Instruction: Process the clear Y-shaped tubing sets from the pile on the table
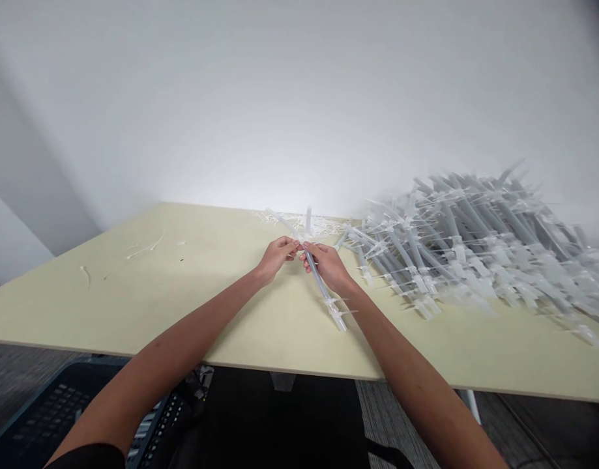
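Note:
Above the middle of the table, a translucent grey plastic tube (319, 279) slants down toward me. Its lower end has a clear connector (337, 314) with thin cable tie tails sticking out sideways. At the upper end, two more tube pieces branch away from a joint between my fingertips. My left hand (274, 259) is closed in a pinch at this joint from the left. From the other side, my right hand (327, 266) grips the tube just below the joint, thumb on top. The fingers hide the joint itself, and any small part pinched there cannot be made out.
A large heap of similar tube assemblies (475, 241) covers the table's right side. Behind my hands lies a scatter of white cable ties (323, 226). Loose ties (147, 249) rest on the left of the pale table (221, 326). A dark basket (49, 397) stands below at left.

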Motion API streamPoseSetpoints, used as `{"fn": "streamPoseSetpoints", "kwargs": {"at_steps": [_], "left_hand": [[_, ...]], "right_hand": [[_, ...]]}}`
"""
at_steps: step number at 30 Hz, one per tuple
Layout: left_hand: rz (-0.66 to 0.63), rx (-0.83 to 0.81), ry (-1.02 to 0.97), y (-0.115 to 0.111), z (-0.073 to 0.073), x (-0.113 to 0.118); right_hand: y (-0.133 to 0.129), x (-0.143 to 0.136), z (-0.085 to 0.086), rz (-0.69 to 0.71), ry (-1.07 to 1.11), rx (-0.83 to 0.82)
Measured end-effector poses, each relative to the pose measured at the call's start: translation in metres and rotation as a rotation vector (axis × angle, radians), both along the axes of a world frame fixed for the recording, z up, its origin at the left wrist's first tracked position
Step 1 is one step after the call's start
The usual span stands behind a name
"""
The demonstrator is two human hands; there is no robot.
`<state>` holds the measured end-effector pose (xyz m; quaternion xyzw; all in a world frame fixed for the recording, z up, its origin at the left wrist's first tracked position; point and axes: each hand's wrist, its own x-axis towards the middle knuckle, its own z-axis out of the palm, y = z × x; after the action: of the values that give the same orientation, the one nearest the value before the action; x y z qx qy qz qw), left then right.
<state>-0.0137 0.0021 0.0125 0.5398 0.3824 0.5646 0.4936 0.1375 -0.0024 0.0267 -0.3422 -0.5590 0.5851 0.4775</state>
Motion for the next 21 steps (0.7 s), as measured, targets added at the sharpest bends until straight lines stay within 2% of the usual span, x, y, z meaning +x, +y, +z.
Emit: {"fn": "streamPoseSetpoints", "kwargs": {"at_steps": [9, 21], "left_hand": [[0.017, -0.075, 0.05, 0.0048, -0.0038, -0.0015], [0.108, 0.02, -0.019, 0.001, -0.0006, 0.0009]], "right_hand": [[0.0057, 0.0013, -0.0051, 0.018, 0.101, -0.059], [0.0019, 0.0042, 0.0033, 0.03, 0.199, -0.089]]}}
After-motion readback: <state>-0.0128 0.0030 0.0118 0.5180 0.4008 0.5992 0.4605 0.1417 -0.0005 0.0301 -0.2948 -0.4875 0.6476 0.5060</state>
